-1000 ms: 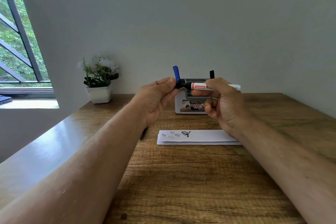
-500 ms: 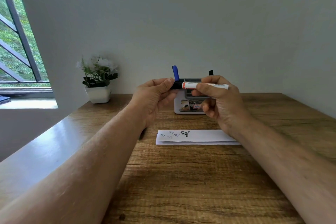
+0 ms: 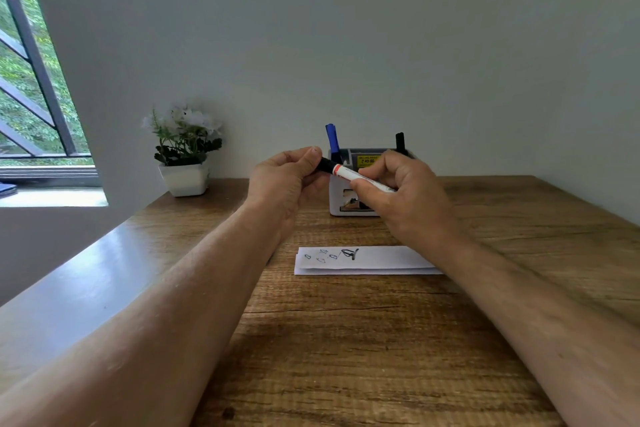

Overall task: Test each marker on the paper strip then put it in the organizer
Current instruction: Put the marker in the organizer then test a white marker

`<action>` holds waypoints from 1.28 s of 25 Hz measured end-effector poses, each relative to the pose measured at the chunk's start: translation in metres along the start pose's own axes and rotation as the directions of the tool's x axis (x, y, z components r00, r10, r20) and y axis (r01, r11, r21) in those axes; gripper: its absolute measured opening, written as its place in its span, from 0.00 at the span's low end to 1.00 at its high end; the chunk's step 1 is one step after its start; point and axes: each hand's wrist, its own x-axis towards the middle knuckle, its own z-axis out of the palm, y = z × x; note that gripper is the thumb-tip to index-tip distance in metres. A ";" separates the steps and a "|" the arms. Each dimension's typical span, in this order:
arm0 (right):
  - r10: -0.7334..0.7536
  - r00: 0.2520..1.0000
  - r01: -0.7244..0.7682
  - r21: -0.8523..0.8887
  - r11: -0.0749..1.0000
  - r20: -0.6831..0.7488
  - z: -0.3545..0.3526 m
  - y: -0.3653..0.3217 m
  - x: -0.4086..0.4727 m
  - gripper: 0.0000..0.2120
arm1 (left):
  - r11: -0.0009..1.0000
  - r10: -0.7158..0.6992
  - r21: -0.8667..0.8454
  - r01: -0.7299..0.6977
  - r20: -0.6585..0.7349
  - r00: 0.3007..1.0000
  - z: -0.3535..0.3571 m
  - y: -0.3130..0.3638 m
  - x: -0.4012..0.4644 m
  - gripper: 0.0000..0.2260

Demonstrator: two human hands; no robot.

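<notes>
A white marker (image 3: 360, 178) with a red band and a black cap is held in the air in front of the organizer (image 3: 336, 199). My left hand (image 3: 287, 180) pinches the black cap end. My right hand (image 3: 401, 187) grips the white barrel. The white organizer stands at the back of the desk with a blue marker (image 3: 333, 142) and a black marker (image 3: 400, 142) upright in it. A white paper strip (image 3: 381, 260) with several small scribbles lies on the desk below my hands.
A potted white flower plant (image 3: 185, 152) stands at the back left by the wall. The wooden desk (image 3: 346, 340) runs toward me. A window (image 3: 31, 80) opens at the far left.
The marker has tilted, its right end dropping lower. Both hands have drawn closer together, so the cap sits pushed up against the red band.
</notes>
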 end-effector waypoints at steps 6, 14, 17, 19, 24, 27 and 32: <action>0.118 0.993 -0.119 0.066 0.991 0.014 0.001 0.000 0.003 0.07 | 1.000 0.009 0.002 -0.009 0.001 1.000 0.004 -0.004 -0.002 0.04; 0.180 0.983 -0.181 0.149 0.972 0.019 0.000 0.001 0.003 0.08 | 0.995 0.103 -0.013 -0.102 0.086 0.991 0.013 -0.012 -0.011 0.14; 0.126 0.992 -0.128 0.057 0.990 0.030 -0.002 0.001 0.000 0.10 | 0.973 0.213 0.065 -0.220 0.094 0.972 0.011 -0.011 -0.011 0.15; 0.073 0.997 -0.072 -0.058 0.996 0.010 -0.002 0.002 -0.001 0.13 | 0.944 0.292 0.126 -0.305 0.109 0.950 0.010 -0.004 -0.010 0.15; 0.093 0.990 -0.112 -0.179 0.978 -0.110 0.000 0.008 0.004 0.08 | 0.837 0.515 0.199 -0.510 0.030 0.857 0.024 0.016 0.008 0.15; 0.103 0.990 -0.120 -0.195 0.973 -0.095 0.000 0.010 0.005 0.03 | 0.734 0.629 0.306 -0.607 0.031 0.777 0.043 0.026 0.024 0.15; 0.100 0.995 -0.102 -0.209 0.973 -0.020 0.006 0.013 0.005 0.03 | 0.602 0.675 0.453 -0.658 0.152 0.722 0.076 0.028 0.050 0.16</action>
